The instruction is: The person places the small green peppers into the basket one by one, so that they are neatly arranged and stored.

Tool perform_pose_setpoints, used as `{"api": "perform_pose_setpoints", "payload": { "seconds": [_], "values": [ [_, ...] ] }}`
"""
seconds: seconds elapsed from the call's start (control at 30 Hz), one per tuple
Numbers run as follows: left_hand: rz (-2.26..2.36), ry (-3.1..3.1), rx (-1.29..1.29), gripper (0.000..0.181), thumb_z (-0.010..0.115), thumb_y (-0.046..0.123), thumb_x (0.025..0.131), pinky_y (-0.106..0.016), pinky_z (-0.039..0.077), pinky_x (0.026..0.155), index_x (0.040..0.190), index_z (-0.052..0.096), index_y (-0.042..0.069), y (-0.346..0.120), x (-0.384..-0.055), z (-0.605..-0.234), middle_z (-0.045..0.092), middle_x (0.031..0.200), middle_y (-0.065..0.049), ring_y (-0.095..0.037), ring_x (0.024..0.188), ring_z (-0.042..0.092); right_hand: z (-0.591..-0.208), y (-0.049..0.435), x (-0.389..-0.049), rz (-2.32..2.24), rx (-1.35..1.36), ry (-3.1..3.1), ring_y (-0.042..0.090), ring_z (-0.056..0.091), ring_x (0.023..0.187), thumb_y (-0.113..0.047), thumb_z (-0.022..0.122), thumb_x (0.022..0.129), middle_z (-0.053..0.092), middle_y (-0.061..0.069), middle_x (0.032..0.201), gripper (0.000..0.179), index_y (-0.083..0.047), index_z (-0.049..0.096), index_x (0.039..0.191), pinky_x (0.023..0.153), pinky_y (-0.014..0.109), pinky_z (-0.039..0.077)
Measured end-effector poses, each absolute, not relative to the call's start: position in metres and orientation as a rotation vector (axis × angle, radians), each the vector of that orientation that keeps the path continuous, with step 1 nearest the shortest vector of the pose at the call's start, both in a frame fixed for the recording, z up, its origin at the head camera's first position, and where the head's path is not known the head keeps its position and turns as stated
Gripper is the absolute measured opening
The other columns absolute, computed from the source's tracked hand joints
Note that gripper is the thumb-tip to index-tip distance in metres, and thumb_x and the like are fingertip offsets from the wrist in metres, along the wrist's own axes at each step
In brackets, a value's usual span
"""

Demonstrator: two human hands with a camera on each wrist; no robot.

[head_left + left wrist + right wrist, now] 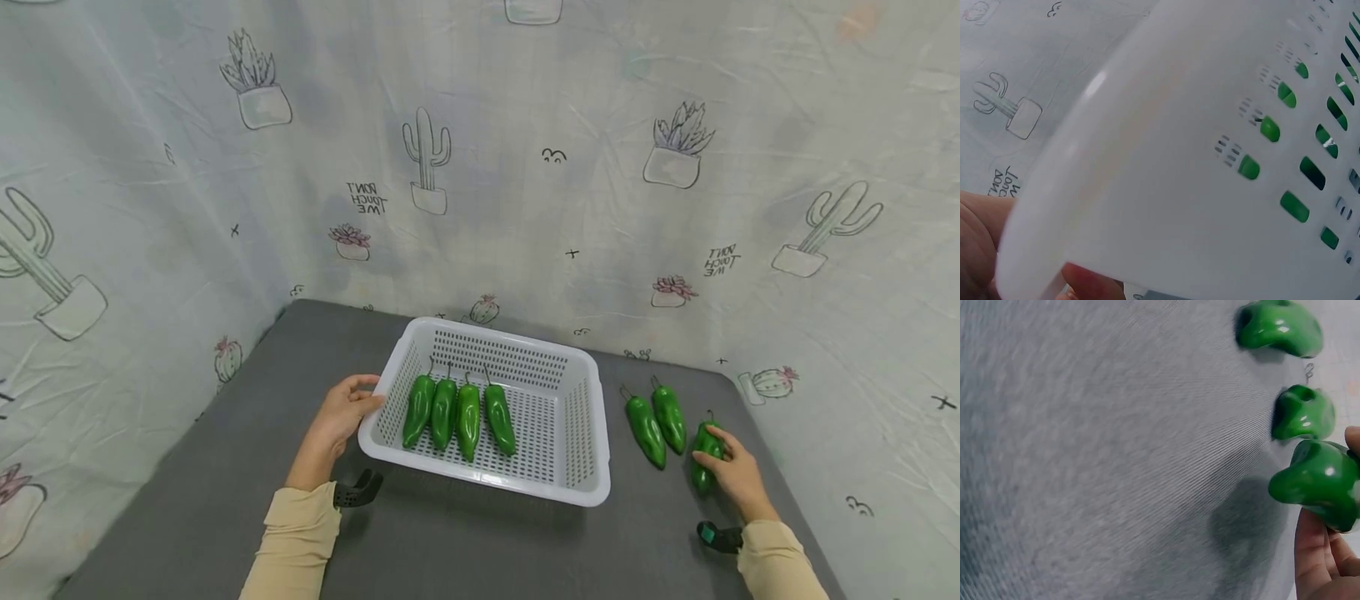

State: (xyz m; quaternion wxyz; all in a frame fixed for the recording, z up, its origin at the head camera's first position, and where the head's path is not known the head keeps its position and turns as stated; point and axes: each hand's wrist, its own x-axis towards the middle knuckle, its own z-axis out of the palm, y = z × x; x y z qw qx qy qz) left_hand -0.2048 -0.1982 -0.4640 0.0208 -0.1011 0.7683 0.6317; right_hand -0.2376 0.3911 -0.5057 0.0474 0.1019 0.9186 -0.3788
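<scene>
A white perforated plastic basket [483, 477] stands mid-table, with several green peppers [468, 417] lying side by side in its left half. My left hand [339, 414] grips the basket's left rim; in the left wrist view, fingers show on both sides of the rim [1085, 156]. At the right, my right hand [737, 477] holds another green pepper [703, 477] between thumb and fingers. The right wrist view shows this pepper [1319, 481] over its shadow, apart from the tabletop. Two more green peppers [646, 432] lie between the basket and my right hand.
A dark grey cloth-like surface covers the table [450, 542]. Behind it and at both sides hangs a pale curtain [510, 208] printed with cacti. The table's right edge runs close beside my right hand. Each wrist wears a dark band.
</scene>
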Motion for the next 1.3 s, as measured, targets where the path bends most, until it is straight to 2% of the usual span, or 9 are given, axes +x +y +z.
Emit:
{"api": "perform_pose_setpoints", "payload": {
  "seconds": [0.1, 0.17, 0.33, 0.4, 0.5, 0.6, 0.7, 0.93, 1.3],
  "values": [
    [1.956, 2.391, -0.305, 0.045, 0.056, 0.010, 0.095, -0.038, 0.052, 0.075, 0.136, 0.041, 0.000, -0.198, -0.205, -0.463, 0.058, 0.116, -0.027, -0.031, 0.098, 0.063, -0.504, 0.389, -0.237, -1.212, 0.328, 2.779, 0.055, 0.023, 0.132, -0.028, 0.057, 0.094, 0.016, 0.040, 0.147, 0.074, -0.005, 0.016, 0.151, 0.101, 0.062, 0.030],
    [1.951, 2.397, -0.301, 0.045, 0.056, 0.011, 0.095, -0.038, 0.052, 0.074, 0.136, 0.041, 0.000, -0.198, -0.206, -0.463, 0.058, 0.115, -0.027, -0.031, 0.097, 0.063, -0.502, 0.387, -0.237, -1.229, 0.325, 2.778, 0.054, 0.023, 0.133, -0.029, 0.057, 0.094, 0.017, 0.039, 0.148, 0.075, -0.005, 0.016, 0.151, 0.102, 0.061, 0.030],
    [1.954, 2.389, -0.306, 0.046, 0.056, 0.010, 0.095, -0.038, 0.052, 0.073, 0.136, 0.041, 0.000, -0.198, -0.205, -0.463, 0.058, 0.115, -0.027, -0.031, 0.097, 0.064, -0.493, 0.376, -0.236, -1.235, 0.279, 2.819, 0.046, 0.041, 0.124, -0.031, 0.057, 0.095, 0.031, 0.036, 0.143, 0.073, -0.006, 0.018, 0.151, 0.091, 0.048, 0.045],
    [1.960, 2.383, -0.305, 0.045, 0.056, 0.010, 0.095, -0.039, 0.052, 0.073, 0.136, 0.041, 0.000, -0.198, -0.205, -0.464, 0.058, 0.115, -0.027, -0.031, 0.097, 0.064, -0.488, 0.371, -0.236, -1.237, 0.256, 2.835, 0.043, 0.045, 0.121, -0.031, 0.056, 0.095, 0.035, 0.035, 0.141, 0.072, -0.008, 0.018, 0.152, 0.088, 0.045, 0.047],
    [1.966, 2.383, -0.302, 0.045, 0.056, 0.010, 0.095, -0.039, 0.052, 0.073, 0.136, 0.041, 0.000, -0.198, -0.205, -0.464, 0.058, 0.115, -0.027, -0.032, 0.097, 0.064, -0.480, 0.364, -0.238, -1.267, 0.224, 2.831, 0.044, 0.042, 0.123, -0.034, 0.056, 0.095, 0.033, 0.034, 0.143, 0.074, -0.010, 0.016, 0.152, 0.092, 0.051, 0.043],
    [1.969, 2.386, -0.304, 0.045, 0.056, 0.010, 0.095, -0.039, 0.052, 0.073, 0.136, 0.042, 0.000, -0.198, -0.205, -0.465, 0.058, 0.115, -0.027, -0.031, 0.097, 0.064, -0.473, 0.356, -0.241, -1.308, 0.192, 2.812, 0.049, 0.031, 0.131, -0.036, 0.057, 0.094, 0.024, 0.034, 0.147, 0.076, -0.013, 0.015, 0.153, 0.098, 0.062, 0.033],
    [1.967, 2.392, -0.309, 0.045, 0.056, 0.009, 0.095, -0.038, 0.052, 0.073, 0.135, 0.042, -0.001, -0.198, -0.205, -0.466, 0.058, 0.114, -0.026, -0.030, 0.096, 0.064, -0.466, 0.348, -0.243, -1.314, 0.152, 2.811, 0.052, 0.021, 0.135, -0.038, 0.058, 0.094, 0.019, 0.033, 0.150, 0.077, -0.014, 0.015, 0.153, 0.100, 0.065, 0.029],
    [1.974, 2.387, -0.315, 0.044, 0.056, 0.010, 0.095, -0.038, 0.052, 0.073, 0.135, 0.043, 0.000, -0.199, -0.204, -0.467, 0.058, 0.113, -0.025, -0.028, 0.095, 0.064, -0.451, 0.325, -0.247, -1.354, -0.015, 2.848, 0.048, 0.029, 0.132, -0.035, 0.059, 0.094, 0.029, 0.032, 0.145, 0.072, -0.013, 0.022, 0.152, 0.093, 0.063, 0.036],
    [1.973, 2.384, -0.325, 0.044, 0.056, 0.009, 0.095, -0.038, 0.052, 0.074, 0.135, 0.042, 0.000, -0.198, -0.204, -0.466, 0.058, 0.115, -0.025, -0.029, 0.097, 0.063, -0.432, 0.294, -0.250, -1.339, -0.162, 2.878, 0.045, 0.032, 0.130, -0.035, 0.059, 0.094, 0.029, 0.029, 0.147, 0.068, -0.015, 0.027, 0.150, 0.094, 0.061, 0.037]
  ]
}}
